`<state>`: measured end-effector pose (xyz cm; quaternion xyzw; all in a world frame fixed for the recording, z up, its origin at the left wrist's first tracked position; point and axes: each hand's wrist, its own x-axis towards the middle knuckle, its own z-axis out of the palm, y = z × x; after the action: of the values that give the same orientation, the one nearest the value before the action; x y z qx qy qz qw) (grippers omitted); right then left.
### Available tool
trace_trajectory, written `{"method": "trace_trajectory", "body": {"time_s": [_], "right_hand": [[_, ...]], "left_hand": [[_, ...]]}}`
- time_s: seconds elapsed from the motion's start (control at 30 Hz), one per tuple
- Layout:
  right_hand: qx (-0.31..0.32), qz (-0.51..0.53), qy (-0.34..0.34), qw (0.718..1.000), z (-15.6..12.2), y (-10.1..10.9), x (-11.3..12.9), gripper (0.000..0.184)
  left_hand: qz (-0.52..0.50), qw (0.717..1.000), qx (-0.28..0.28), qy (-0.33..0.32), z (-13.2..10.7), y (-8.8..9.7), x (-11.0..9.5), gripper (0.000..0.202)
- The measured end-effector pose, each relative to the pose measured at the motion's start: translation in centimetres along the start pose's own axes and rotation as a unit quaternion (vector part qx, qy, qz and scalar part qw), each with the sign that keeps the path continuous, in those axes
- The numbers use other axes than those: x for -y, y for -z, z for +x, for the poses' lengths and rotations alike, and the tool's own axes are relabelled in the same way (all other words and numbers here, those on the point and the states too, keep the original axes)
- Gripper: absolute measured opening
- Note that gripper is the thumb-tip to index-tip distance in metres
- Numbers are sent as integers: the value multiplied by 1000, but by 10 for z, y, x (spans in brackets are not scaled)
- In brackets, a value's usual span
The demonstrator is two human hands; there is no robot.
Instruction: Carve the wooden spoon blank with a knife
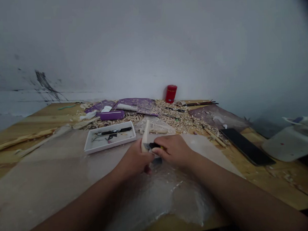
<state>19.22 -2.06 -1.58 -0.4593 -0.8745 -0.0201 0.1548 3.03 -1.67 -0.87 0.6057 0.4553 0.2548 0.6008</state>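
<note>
No legible text or labels

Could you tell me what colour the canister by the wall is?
The canister is red, as the head view shows.

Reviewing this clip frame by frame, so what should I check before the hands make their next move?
1. Left hand gripping the pale wood piece: ok.
2. Right hand gripping the black-and-yellow knife: ok.
3. Blade kept away from the left fingers: cannot tell, the hands hide the edge.
4. White tray of tools set apart from both hands: ok.
5. Translucent plastic sheet lying under the hands: ok.
</note>
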Motion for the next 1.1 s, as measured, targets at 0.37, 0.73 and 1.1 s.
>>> {"method": "trace_trajectory", "body": {"time_s": [0.37,0.73,1.1], "right_hand": [[-32,-84,-66,994,1,13,-8,47],[-58,-120,-201,971,6,19,-38,51],[-94,-86,-200,972,2,10,-32,45]], "left_hand": [[16,1000,3,-6,-7,-5,-2,32],[44,998,10,37,-11,-15,-1,25],[63,998,2,0,-3,-9,5,16]]}}
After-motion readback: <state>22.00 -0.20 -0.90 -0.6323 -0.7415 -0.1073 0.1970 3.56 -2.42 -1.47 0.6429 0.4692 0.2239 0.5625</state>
